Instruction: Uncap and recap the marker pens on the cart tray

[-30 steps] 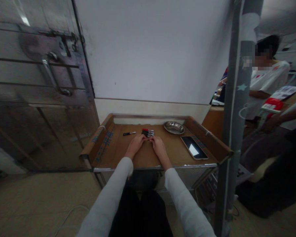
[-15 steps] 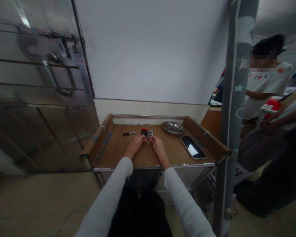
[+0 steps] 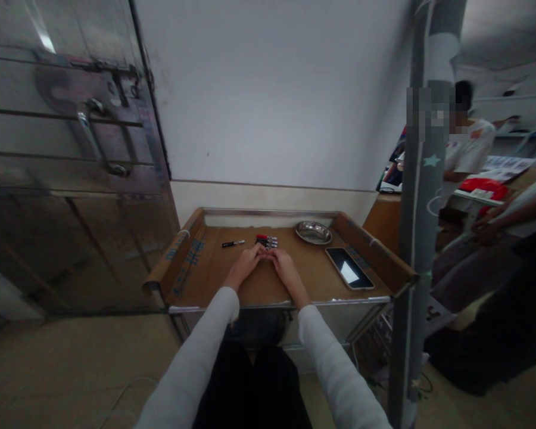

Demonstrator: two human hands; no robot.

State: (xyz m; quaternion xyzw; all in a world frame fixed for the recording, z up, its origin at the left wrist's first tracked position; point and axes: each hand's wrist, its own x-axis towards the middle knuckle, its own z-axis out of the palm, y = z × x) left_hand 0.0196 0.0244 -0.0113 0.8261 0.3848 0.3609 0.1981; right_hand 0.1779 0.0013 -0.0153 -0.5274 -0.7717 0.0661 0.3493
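Several markers point(image 3: 267, 239) lie side by side in a tight stack on the cardboard-lined tabletop, the farthest one red and the others dark with silvery ends. Just on the near side of them, my left hand point(image 3: 249, 261) and my right hand point(image 3: 283, 262) come together, fingertips almost meeting. Both have bent, closed fingers, and whatever is between the fingertips is hidden. A lone black marker point(image 3: 233, 243) with a light end rests left of the stack, apart from my hands.
A round metal dish point(image 3: 313, 232) sits at the back right, with a smartphone point(image 3: 349, 268) in front of it. Raised cardboard sides point(image 3: 375, 253) edge the table. A grey post point(image 3: 417, 196) stands to the right, and people are beyond it. At left is a metal door point(image 3: 71, 238).
My fingertips have drawn slightly closer together and toward me at the near side of the markers. The stack and the lone marker look unmoved. A person at right has shifted left behind the post.
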